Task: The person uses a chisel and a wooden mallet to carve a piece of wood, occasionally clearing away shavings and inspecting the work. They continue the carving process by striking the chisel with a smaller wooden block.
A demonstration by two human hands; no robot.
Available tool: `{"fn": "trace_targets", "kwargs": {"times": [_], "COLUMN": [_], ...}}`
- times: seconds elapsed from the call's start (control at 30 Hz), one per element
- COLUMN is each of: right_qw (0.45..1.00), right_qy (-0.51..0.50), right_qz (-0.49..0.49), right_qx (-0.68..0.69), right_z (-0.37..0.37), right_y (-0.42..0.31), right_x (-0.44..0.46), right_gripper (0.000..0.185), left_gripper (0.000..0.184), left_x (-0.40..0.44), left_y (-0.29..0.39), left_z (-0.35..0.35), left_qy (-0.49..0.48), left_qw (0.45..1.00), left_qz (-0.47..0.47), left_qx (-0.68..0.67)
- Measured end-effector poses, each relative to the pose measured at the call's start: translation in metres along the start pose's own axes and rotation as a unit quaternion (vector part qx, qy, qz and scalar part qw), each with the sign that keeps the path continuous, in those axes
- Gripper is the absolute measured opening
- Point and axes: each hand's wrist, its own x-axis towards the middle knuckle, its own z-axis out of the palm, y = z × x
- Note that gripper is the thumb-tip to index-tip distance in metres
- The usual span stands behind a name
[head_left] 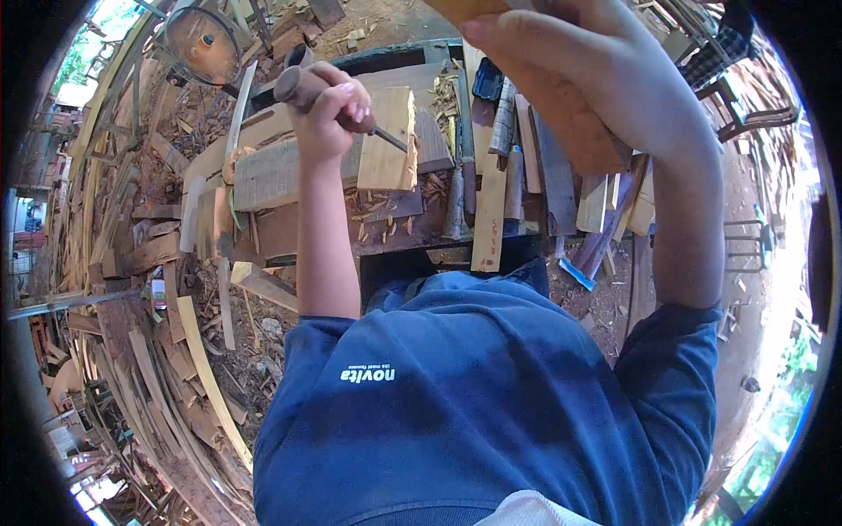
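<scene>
My left hand (329,114) is closed around the round wooden handle (303,89) of a chisel. Its thin metal blade (388,138) points right and down, with the tip at the ragged right edge of a pale wood piece (379,158). That piece lies across a grey weathered plank (267,175) on the workbench. My right hand (605,66) is raised high and close to the camera, gripping a big brown wooden block (561,114). The block's far end runs out of view at the top, so its full shape is hidden.
Wood chips (381,223) litter the bench beneath the pale piece. Right of it lie several tools and narrow boards, including a marked pale strip (489,219) and a black box (488,81). A round fan-like guard (202,46) stands upper left. Scrap wood (153,254) covers the ground.
</scene>
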Motion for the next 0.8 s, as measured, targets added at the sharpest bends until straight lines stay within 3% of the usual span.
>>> {"fn": "trace_targets", "kwargs": {"times": [0.1,0.23,0.3,0.33,0.4,0.43,0.5,0.63,0.7,0.73,0.8], "right_qw": [0.991,0.992,0.975,0.974,0.999,0.999,0.985,0.989,0.977,0.977,0.981], "right_qy": [0.075,0.069,0.13,0.13,0.015,0.014,0.093,0.052,0.065,0.063,0.06], "right_qz": [0.002,-0.048,0.101,0.1,0.052,0.052,-0.026,-0.009,-0.102,-0.103,0.021], "right_qx": [-0.114,-0.09,-0.152,-0.153,-0.007,-0.008,-0.142,-0.136,-0.175,-0.175,-0.181], "right_z": [0.013,0.01,0.026,0.02,0.007,0.009,0.023,0.006,0.008,0.011,0.023], "right_y": [0.002,0.011,-0.011,-0.009,-0.006,0.0,0.012,0.029,0.061,0.07,0.085], "right_x": [-0.004,-0.002,0.001,-0.001,-0.004,-0.005,-0.005,0.004,0.014,0.012,0.004], "right_gripper": [0.038,0.04,0.041,0.041,0.041,0.041,0.04,0.039,0.05,0.05,0.054], "left_gripper": [0.012,0.011,0.011,0.011,0.012,0.013,0.013,0.012,0.011,0.011,0.01], "left_x": [0.0,0.004,0.005,0.006,0.008,0.008,0.008,0.002,-0.006,-0.011,-0.018], "left_y": [-0.003,-0.007,-0.007,-0.008,-0.01,-0.01,-0.009,-0.005,0.001,0.005,0.013], "left_z": [0.008,0.01,0.012,0.012,0.011,0.011,0.013,0.01,0.011,0.011,0.008], "left_qy": [0.006,-0.012,-0.016,-0.019,-0.021,-0.024,-0.023,-0.009,0.012,0.034,0.039], "left_qw": [1.0,1.0,1.0,1.0,1.0,0.999,0.999,1.0,1.0,0.999,0.997], "left_qz": [-0.002,-0.005,-0.008,-0.012,-0.012,-0.014,-0.009,-0.007,0.006,0.018,0.053], "left_qx": [0.007,0.007,0.012,0.016,0.018,0.02,0.024,0.024,-0.005,-0.032,-0.043]}}
